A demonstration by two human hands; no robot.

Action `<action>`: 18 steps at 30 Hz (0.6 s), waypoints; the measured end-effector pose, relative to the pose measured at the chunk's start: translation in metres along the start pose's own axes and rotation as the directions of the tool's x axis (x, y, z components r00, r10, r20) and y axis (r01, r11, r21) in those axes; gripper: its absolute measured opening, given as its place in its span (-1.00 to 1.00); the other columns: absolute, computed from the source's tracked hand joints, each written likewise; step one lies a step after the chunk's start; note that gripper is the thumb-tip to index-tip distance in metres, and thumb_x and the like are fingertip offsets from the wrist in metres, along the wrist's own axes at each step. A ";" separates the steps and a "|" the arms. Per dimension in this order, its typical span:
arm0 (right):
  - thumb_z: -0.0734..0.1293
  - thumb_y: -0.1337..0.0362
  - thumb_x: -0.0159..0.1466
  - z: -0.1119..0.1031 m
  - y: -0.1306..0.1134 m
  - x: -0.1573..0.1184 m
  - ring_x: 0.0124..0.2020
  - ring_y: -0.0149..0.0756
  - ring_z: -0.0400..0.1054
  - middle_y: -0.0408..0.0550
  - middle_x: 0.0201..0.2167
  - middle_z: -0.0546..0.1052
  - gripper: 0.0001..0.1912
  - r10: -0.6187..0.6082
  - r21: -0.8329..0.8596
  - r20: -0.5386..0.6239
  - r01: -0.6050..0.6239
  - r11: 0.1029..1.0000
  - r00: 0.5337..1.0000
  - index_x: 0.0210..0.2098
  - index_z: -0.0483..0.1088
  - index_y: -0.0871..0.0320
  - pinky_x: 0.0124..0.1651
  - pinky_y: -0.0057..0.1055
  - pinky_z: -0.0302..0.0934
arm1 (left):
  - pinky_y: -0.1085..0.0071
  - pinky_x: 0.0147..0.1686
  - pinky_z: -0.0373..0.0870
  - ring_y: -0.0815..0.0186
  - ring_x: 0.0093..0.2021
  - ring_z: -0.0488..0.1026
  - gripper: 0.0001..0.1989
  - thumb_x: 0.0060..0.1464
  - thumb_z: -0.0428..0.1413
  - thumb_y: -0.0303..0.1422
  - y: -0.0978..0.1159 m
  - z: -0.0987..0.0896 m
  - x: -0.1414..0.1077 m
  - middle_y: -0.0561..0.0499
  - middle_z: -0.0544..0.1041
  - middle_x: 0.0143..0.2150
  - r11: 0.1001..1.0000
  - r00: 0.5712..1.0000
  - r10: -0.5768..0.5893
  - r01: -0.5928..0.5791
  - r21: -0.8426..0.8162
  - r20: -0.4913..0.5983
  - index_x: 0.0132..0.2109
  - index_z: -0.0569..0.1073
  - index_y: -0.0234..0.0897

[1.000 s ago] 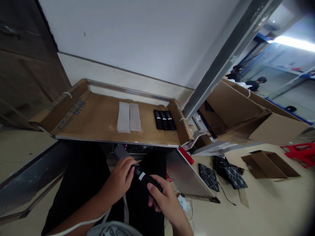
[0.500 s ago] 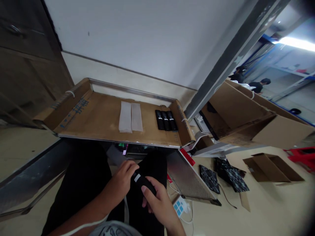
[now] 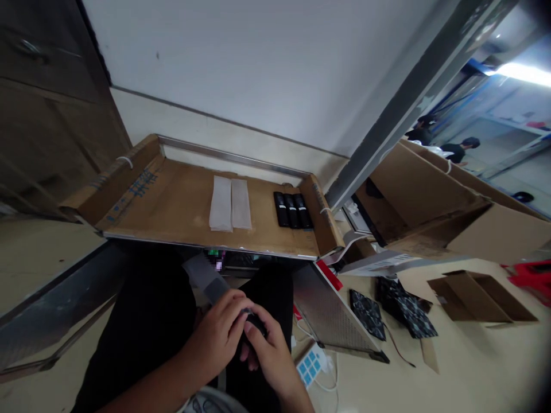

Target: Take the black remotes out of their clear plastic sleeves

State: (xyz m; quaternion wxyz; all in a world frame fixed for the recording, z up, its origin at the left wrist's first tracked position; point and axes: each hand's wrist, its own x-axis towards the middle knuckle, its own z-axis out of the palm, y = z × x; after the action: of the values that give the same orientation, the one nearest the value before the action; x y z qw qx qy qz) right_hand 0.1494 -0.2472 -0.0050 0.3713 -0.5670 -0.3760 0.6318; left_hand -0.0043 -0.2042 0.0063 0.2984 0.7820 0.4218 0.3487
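Observation:
Both hands meet over my lap, below the tray's front edge. My right hand [image 3: 272,347] is closed around a slim black item [image 3: 257,322], thumb on top. Its exact kind is hard to make out, as the fingers cover most of it. My left hand [image 3: 224,328] is closed against the same item's end, and a translucent plastic sleeve [image 3: 205,276] sticks out beyond its fingers. On the cardboard-lined tray [image 3: 181,201] lie three similar black items [image 3: 293,210] with white labels, side by side at the right. Two piles of flat whitish sleeves [image 3: 221,203] lie mid-tray.
A large open carton [image 3: 430,201] stands right of the tray beyond a grey post [image 3: 408,97]. On the floor at right are dark patterned packets [image 3: 404,307], a smaller carton [image 3: 477,295] and a power strip [image 3: 309,367] with cables. People sit far back right.
My left hand has moved right and down onto the black item, covering its white label. The hands are now together, and more of the translucent sleeve shows.

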 end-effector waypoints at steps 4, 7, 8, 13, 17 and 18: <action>0.32 -0.14 0.28 0.001 0.000 0.000 -0.64 -0.48 0.25 -0.21 -0.59 0.41 -0.30 -0.015 -0.026 -0.013 0.014 1.000 1.000 0.19 0.25 0.26 -0.62 -0.61 0.12 | 0.26 -0.09 0.42 0.21 -0.12 0.47 -0.83 0.24 -0.01 -0.51 -0.004 -0.005 -0.001 -0.05 0.49 -0.16 0.985 0.995 -0.058 0.044 0.165 0.078 -0.13 0.44 -0.24; 0.29 -0.12 0.31 0.003 0.001 0.000 -0.63 -0.47 0.26 -0.20 -0.59 0.41 -0.34 -0.017 -0.072 -0.022 0.016 0.997 1.000 0.18 0.26 0.27 -0.61 -0.61 0.12 | 0.29 -0.18 0.40 0.23 -0.22 0.47 -0.77 0.25 -0.09 -0.54 -0.007 -0.006 -0.003 -0.04 0.48 -0.26 0.972 0.979 -0.093 0.050 0.229 0.180 -0.24 0.44 -0.25; 0.29 -0.11 0.32 0.005 0.002 0.000 -0.63 -0.47 0.26 -0.20 -0.59 0.41 -0.34 -0.016 -0.087 -0.034 0.013 0.996 0.999 0.18 0.25 0.27 -0.61 -0.61 0.12 | 0.29 -0.18 0.39 0.23 -0.22 0.47 -0.75 0.25 -0.11 -0.55 -0.007 -0.006 -0.003 -0.05 0.49 -0.26 0.970 0.973 -0.101 0.049 0.240 0.209 -0.24 0.44 -0.25; 0.25 -0.09 0.35 0.008 0.002 -0.002 -0.59 -0.44 0.30 -0.14 -0.52 0.46 -0.40 -0.031 -0.157 -0.103 0.015 0.987 0.994 0.19 0.26 0.22 -0.60 -0.59 0.16 | 0.32 -0.16 0.35 0.23 -0.18 0.48 -0.77 0.16 -0.07 -0.58 -0.004 -0.006 -0.002 -0.05 0.51 -0.21 0.961 0.928 -0.225 0.163 0.222 0.296 -0.19 0.44 -0.26; 0.25 -0.08 0.35 0.009 -0.001 -0.005 -0.56 -0.39 0.35 -0.13 -0.50 0.47 -0.42 -0.043 -0.216 -0.123 0.015 0.976 0.991 0.18 0.29 0.19 -0.59 -0.56 0.21 | 0.36 -0.25 0.30 0.25 -0.25 0.47 -0.80 0.11 -0.06 -0.58 -0.001 -0.002 -0.002 -0.04 0.52 -0.26 0.950 0.905 -0.301 0.255 0.181 0.301 -0.24 0.41 -0.25; 0.24 -0.09 0.35 0.009 -0.001 -0.006 -0.56 -0.38 0.35 -0.13 -0.51 0.46 -0.41 -0.033 -0.218 -0.132 0.004 0.976 0.991 0.18 0.30 0.20 -0.60 -0.56 0.21 | 0.36 -0.27 0.28 0.26 -0.28 0.46 -0.81 0.10 -0.06 -0.57 -0.001 -0.001 -0.002 -0.03 0.51 -0.28 0.950 0.905 -0.305 0.267 0.165 0.296 -0.26 0.39 -0.25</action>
State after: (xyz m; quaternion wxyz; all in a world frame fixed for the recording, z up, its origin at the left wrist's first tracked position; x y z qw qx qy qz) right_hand 0.1409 -0.2525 -0.0003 0.3375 -0.6421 -0.4221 0.5437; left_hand -0.0063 -0.2049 0.0051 0.3627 0.7739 0.4986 0.1445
